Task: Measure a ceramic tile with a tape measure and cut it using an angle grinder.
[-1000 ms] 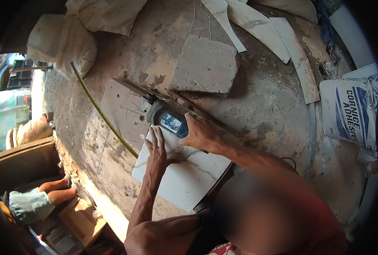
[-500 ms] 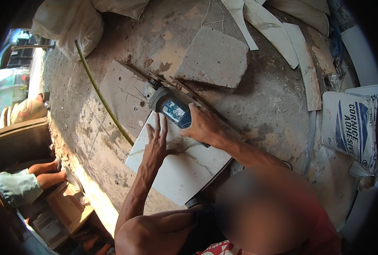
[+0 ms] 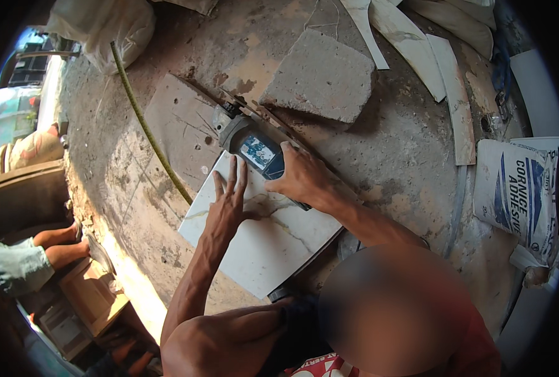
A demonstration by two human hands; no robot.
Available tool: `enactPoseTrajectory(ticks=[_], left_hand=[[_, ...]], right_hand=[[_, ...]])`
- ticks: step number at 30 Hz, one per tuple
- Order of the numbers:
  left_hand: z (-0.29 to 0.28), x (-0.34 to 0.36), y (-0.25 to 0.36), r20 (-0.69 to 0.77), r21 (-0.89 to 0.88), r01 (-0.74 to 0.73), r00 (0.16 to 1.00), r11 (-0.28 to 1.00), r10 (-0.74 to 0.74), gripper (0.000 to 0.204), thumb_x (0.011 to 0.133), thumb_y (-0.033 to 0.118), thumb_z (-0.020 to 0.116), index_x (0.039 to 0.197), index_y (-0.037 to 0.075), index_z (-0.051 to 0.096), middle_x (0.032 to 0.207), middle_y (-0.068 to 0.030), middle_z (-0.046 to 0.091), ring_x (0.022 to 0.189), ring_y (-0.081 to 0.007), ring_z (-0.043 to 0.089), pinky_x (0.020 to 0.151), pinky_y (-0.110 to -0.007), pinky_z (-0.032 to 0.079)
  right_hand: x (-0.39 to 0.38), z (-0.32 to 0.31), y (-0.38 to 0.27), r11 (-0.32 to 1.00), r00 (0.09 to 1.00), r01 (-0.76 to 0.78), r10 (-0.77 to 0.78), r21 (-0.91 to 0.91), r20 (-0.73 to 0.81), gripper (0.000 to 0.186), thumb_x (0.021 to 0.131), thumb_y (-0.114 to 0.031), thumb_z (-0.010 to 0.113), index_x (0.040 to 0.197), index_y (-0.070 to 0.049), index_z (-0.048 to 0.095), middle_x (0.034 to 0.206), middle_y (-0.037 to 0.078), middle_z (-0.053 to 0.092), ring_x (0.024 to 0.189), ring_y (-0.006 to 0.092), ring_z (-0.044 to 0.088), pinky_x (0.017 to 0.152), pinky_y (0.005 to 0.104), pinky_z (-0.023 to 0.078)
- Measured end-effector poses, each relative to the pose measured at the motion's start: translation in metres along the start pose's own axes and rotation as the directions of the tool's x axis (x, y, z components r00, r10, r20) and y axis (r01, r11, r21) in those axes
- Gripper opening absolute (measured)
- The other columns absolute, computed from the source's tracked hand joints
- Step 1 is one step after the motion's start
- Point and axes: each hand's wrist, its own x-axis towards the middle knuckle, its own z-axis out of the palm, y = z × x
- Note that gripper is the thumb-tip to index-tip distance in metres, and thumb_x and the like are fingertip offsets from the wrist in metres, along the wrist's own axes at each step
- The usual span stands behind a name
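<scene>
Head view, centre of frame: I see the right hand (image 3: 304,179) wrapped around the body of a grey-and-blue angle grinder (image 3: 254,149), fingers closed on it. The grinder's head sits at the upper-left edge of a white marbled tile (image 3: 267,242), which lies flat on the concrete floor (image 3: 405,144) just below centre.

The left hand (image 3: 229,204) is pressed flat on the tile, fingers spread and apart, gripping nothing, just beside the grinder's rear end. I can't tell whether the disc is touching the tile; the grinder body hides it.

A grey board (image 3: 182,129) lies under or against the tile's upper-left side. A rough grey concrete slab (image 3: 323,75) sits upper centre, near the grinder's head but apart from it.

A yellow-green hose (image 3: 147,125) runs diagonally through the left part of the frame. White tile offcuts (image 3: 417,53) are at upper right, a printed white bag (image 3: 518,188) at right edge, a pale sack (image 3: 109,28) at upper left.

Another person's bare legs (image 3: 56,248) are at lower left, well apart from the work.
</scene>
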Motion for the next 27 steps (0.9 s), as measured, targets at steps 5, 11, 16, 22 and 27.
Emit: enactPoseTrajectory(ticks=[5, 11, 16, 22, 27], left_hand=[[0.0000, -0.0022, -0.0011, -0.012, 0.013, -0.006, 1.000, 1.000, 0.006, 0.124, 0.046, 0.026, 0.085, 0.142, 0.019, 0.007, 0.149, -0.0073, 0.002, 0.126, -0.0525, 0.017, 0.086, -0.053, 0.048], [0.0037, -0.0021, -0.0028, -0.027, 0.016, -0.018, 0.999, 1.000, 0.018, 0.122, 0.048, 0.028, 0.084, 0.142, 0.018, 0.007, 0.149, -0.0071, 0.002, 0.126, -0.0526, 0.017, 0.083, -0.058, 0.047], [-0.0012, -0.0015, 0.0014, 0.006, 0.033, -0.002, 1.000, 0.999, 0.001, 0.122, 0.048, 0.029, 0.083, 0.142, 0.018, 0.007, 0.149, -0.0076, 0.003, 0.126, -0.0529, 0.018, 0.084, -0.060, 0.045], [0.0007, -0.0018, -0.0026, -0.009, 0.049, -0.014, 1.000, 0.999, 0.015, 0.122, 0.048, 0.030, 0.084, 0.142, 0.018, 0.007, 0.149, -0.0078, 0.004, 0.126, -0.0532, 0.018, 0.085, -0.059, 0.045], [0.0034, -0.0024, -0.0042, -0.026, 0.050, -0.032, 0.999, 0.998, 0.033, 0.123, 0.047, 0.030, 0.084, 0.142, 0.018, 0.008, 0.149, -0.0082, 0.006, 0.125, -0.0536, 0.018, 0.087, -0.055, 0.046]], right_hand=[[0.0000, 0.0035, 0.0024, 1.000, 1.000, 0.023, -0.024, -0.005, -0.015, 0.080, 0.060, -0.037, 0.072, 0.119, 0.010, 0.042, 0.108, 0.030, 0.054, 0.102, 0.0402, 0.054, 0.088, 0.0419, 0.043], [-0.0002, 0.0015, 0.0005, 1.000, 1.000, 0.000, 0.000, -0.009, 0.017, 0.083, 0.061, -0.037, 0.072, 0.120, 0.011, 0.041, 0.110, 0.030, 0.053, 0.104, 0.0404, 0.053, 0.089, 0.0420, 0.043], [-0.0005, 0.0012, 0.0021, 1.000, 1.000, 0.012, -0.012, -0.010, 0.012, 0.082, 0.061, -0.037, 0.072, 0.120, 0.011, 0.041, 0.109, 0.030, 0.053, 0.103, 0.0406, 0.053, 0.089, 0.0423, 0.043], [0.0008, 0.0017, -0.0005, 1.000, 1.000, 0.003, -0.003, -0.004, 0.010, 0.081, 0.061, -0.037, 0.072, 0.119, 0.011, 0.042, 0.108, 0.031, 0.054, 0.103, 0.0410, 0.053, 0.089, 0.0423, 0.043], [0.0013, 0.0042, 0.0028, 1.000, 1.000, 0.015, -0.015, -0.012, -0.008, 0.079, 0.060, -0.036, 0.071, 0.118, 0.010, 0.043, 0.108, 0.030, 0.054, 0.102, 0.0410, 0.053, 0.088, 0.0424, 0.043]])
